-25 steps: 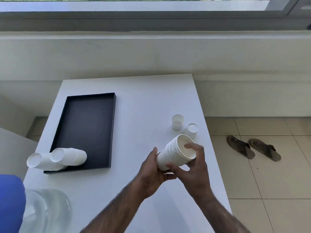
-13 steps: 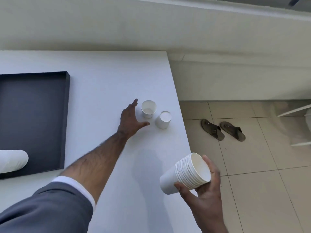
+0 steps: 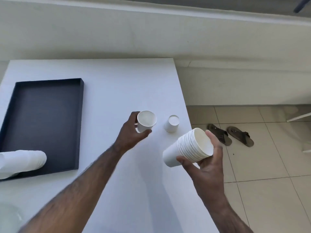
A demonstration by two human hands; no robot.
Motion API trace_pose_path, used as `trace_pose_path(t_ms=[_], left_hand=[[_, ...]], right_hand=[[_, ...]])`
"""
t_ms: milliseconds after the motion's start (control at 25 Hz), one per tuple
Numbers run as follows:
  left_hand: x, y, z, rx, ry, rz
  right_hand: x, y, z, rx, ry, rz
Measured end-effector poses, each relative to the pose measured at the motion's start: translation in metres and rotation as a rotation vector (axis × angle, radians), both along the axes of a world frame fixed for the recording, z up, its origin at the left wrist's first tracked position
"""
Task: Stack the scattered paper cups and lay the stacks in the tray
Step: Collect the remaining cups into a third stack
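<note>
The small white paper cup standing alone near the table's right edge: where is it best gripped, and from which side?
Grip the side wall of the small white paper cup, thumb and fingers opposite, coming from above. It seems to stand upside down, closed base up, so there is no open rim to pinch, and nothing touches its wall.

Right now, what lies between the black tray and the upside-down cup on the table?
The left hand, gripping a single cup; otherwise bare table, in the head view.
</note>
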State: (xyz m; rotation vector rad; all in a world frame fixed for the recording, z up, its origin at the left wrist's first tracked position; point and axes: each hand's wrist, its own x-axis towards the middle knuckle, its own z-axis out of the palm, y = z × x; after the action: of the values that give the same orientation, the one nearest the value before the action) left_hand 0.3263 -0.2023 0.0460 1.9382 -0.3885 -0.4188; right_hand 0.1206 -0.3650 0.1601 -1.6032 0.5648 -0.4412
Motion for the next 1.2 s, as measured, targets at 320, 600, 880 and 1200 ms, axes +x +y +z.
trace_pose_path(t_ms=[320, 600, 880, 1200], left_hand=[[-0.082, 0.097, 0.082, 0.033, -0.098, -0.081], [-0.109, 0.140, 0.114, -0.067, -0.060, 0.003], [-0.144, 0.156, 0.094, -0.080, -0.009, 0.157], [-0.134, 0.160, 0.104, -0.092, -0.063, 0.278]], right_hand=[[0.056, 0.065, 0.037, 0.038, -0.168, 0.177], [0.039, 0.125, 0.019, -0.020, 0.089, 0.502], [0.081, 0.076, -0.032, -0.271, 0.136, 0.310], [0.155, -0.054, -0.119, -1.204, 0.925, 0.622]])
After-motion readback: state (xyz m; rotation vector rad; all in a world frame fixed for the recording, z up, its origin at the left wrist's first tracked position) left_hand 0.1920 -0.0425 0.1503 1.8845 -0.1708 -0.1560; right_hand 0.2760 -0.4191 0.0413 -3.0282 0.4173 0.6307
